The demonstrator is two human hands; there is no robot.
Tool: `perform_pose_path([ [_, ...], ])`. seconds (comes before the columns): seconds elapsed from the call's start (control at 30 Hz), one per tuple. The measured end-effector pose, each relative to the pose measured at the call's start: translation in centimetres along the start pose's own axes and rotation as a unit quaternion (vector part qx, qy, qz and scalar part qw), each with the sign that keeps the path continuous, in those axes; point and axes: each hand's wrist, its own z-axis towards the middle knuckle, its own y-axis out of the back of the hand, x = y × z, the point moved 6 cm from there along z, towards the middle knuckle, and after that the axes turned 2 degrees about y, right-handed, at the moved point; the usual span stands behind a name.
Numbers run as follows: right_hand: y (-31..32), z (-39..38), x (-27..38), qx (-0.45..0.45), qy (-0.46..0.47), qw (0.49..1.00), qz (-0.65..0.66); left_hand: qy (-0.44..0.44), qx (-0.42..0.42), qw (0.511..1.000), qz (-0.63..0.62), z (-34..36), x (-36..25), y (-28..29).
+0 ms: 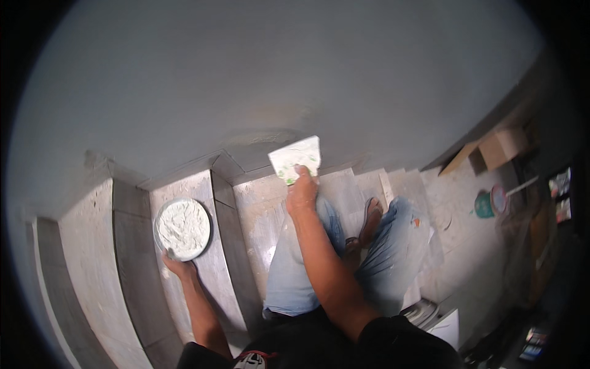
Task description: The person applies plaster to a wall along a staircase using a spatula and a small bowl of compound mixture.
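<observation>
My right hand (301,192) grips a flat, wide spreader (297,154) by its lower edge. White paste covers much of its face, with green patches showing through near my fingers. The spreader is just in front of the lower grey wall (307,74), beside a damp-looking smear (261,136); whether it touches the wall I cannot tell. On a stair tread to the left sits a round bowl (209,222) filled with thick white paste (183,227). My left hand (178,265) holds the bowl's near rim, its thumb over the edge and the other fingers mostly hidden underneath.
Tiled stairs (136,258) run along the wall, higher ones at left. My sandalled foot (371,220) stands on a lower step. At the right are a cardboard box (501,147), a teal bucket (484,206) and a white object (445,329) near my right side.
</observation>
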Motion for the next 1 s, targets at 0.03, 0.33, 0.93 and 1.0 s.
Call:
perform_pose_path([
  [0.03,0.2,0.8,0.0,-0.003,0.014,1.0,-0.007,0.014,0.019,0.999,-0.034,0.5,0.0,0.1],
  [0.33,1.6,7.4,-4.2,-0.004,-0.065,0.997,-0.03,0.037,-0.017,0.992,-0.12,1.0,1.0,1.5],
  [0.93,-9.5,-1.2,1.9,0.169,0.026,0.984,-0.04,0.006,-0.045,0.988,-0.148,1.1,1.7,2.8],
  [1.0,-6.9,-0.4,1.6,0.135,0.007,0.989,-0.055,0.021,-0.042,0.985,-0.164,0.9,2.0,2.9],
])
